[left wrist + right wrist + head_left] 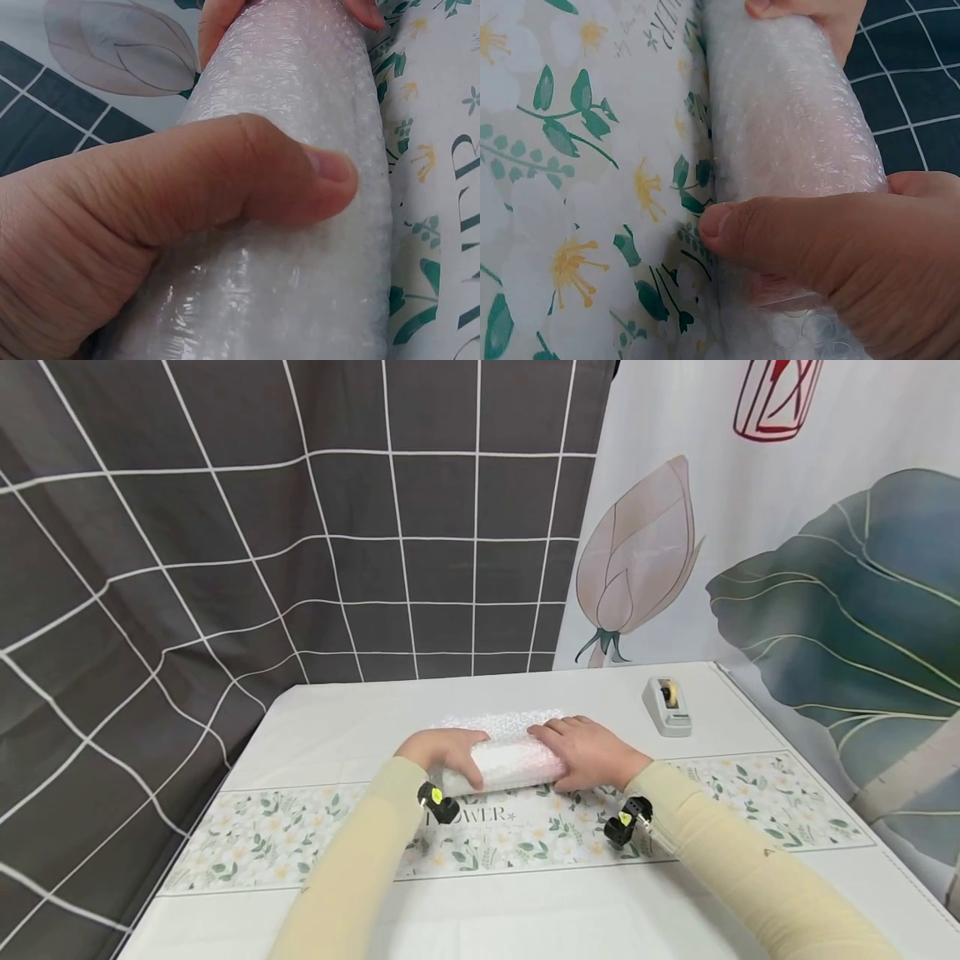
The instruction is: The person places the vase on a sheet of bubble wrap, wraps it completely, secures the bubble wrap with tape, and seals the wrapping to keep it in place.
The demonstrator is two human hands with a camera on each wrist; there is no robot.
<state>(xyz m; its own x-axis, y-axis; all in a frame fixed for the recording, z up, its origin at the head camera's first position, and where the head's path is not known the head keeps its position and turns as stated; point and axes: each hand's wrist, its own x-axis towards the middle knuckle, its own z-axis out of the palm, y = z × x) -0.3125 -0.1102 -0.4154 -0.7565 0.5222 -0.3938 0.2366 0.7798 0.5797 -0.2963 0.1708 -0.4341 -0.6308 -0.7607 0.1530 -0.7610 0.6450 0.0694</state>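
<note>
- The roll is on the table, near the middle and closer to the far edge than to the near edge. Its near side sits by the flower strip.
- The roll is bubble wrap. Something pink shows through it, but what that is cannot be told.
- The left hand holds the end of the roll on the table's left side. Its thumb bends over the top. Some of its fingers are hidden.
- The right hand grips the other end. Its fingers reach over the top toward the far edge, and its thumb is on the near side.
- Done: a lot of the wrap is in a round, fat roll, so the rolling looks well along.
- Left: a flat piece of loose wrap lies behind the roll, on the far edge's side. It has not gone round the roll yet.
- No tape can be seen on the roll, though the hands hide some of it.
- The tape holder stands near the far right corner, well apart from both hands. Nobody is touching it.
</note>
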